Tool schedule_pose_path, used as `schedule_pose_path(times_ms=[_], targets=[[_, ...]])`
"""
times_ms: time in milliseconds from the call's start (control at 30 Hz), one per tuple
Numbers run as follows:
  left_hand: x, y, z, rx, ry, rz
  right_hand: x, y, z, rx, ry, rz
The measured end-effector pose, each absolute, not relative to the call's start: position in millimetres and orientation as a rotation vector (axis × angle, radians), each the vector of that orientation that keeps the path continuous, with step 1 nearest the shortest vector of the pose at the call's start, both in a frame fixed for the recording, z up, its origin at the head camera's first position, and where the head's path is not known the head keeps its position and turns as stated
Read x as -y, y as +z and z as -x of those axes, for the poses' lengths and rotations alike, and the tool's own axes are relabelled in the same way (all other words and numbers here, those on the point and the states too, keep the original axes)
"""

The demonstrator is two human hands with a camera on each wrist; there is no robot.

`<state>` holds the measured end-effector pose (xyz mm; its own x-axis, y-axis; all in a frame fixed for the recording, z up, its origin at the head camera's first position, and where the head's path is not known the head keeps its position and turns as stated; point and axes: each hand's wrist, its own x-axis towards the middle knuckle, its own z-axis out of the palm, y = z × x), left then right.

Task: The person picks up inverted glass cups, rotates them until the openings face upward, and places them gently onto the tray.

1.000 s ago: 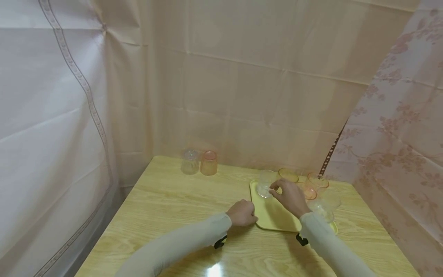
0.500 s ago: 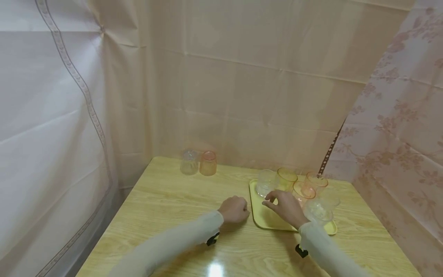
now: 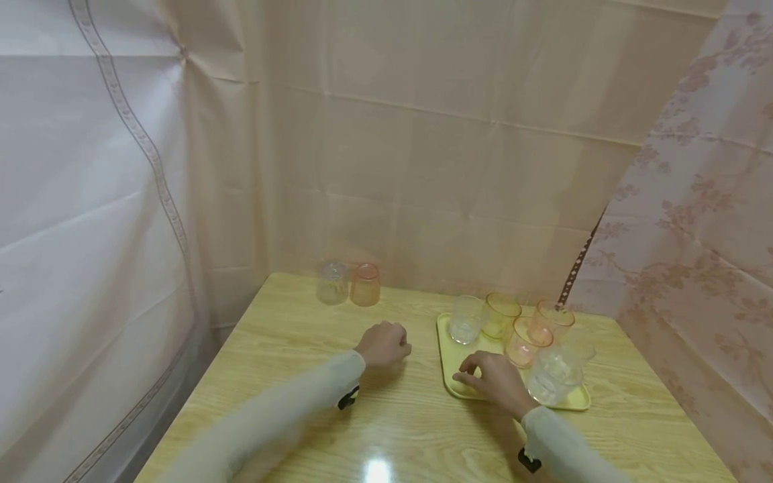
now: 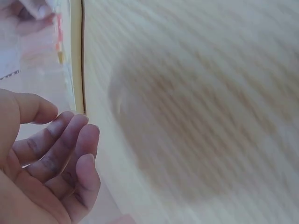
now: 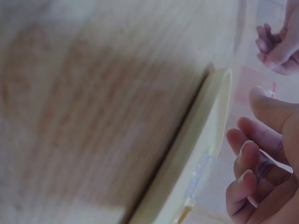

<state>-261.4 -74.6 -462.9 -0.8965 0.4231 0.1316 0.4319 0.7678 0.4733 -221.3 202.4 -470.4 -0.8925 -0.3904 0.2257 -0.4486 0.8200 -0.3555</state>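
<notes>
My left hand (image 3: 383, 344) hovers over the table left of the yellow tray (image 3: 449, 359), its fingers loosely curled round nothing, as the left wrist view also shows. Above the tray's front part is my right hand (image 3: 495, 379), thumb and fingers apart and holding nothing. Several tumblers stand rim up at the tray: a clear glass (image 3: 466, 325) at its far left corner, a yellow glass (image 3: 500, 318) beside it, an orange glass (image 3: 524, 345) nearer the middle. A clear glass (image 3: 552, 379), close to my right hand, stands at the front right.
Behind the orange glass stands another orange-rimmed glass (image 3: 555, 314). Upside down at the table's back left are a clear tumbler (image 3: 332, 285) and an orange tumbler (image 3: 365, 287), side by side. Fabric curtains (image 3: 410, 168) hang behind and at both sides of the wooden table (image 3: 290, 349).
My left hand has drawn away from the tray's left edge, leftward. My right hand has left the clear glass at the far left corner and come back toward the tray's front.
</notes>
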Motion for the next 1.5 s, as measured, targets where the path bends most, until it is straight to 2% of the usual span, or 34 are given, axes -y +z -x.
schedule_pose_path(times_ms=[267,567,1500], targets=[[101.0,-447.6,271.6,2.898,-0.821,0.702,-203.0,-477.1,211.0,2.920,0.637,-0.618],[126.7,-431.6,280.0,2.878,-0.862,0.667,-202.8,-480.8,204.8,2.904,0.591,-0.682],[186.2,-415.5,305.2,2.828,-0.987,0.575,-197.2,-490.6,201.0,2.853,0.583,-0.785]])
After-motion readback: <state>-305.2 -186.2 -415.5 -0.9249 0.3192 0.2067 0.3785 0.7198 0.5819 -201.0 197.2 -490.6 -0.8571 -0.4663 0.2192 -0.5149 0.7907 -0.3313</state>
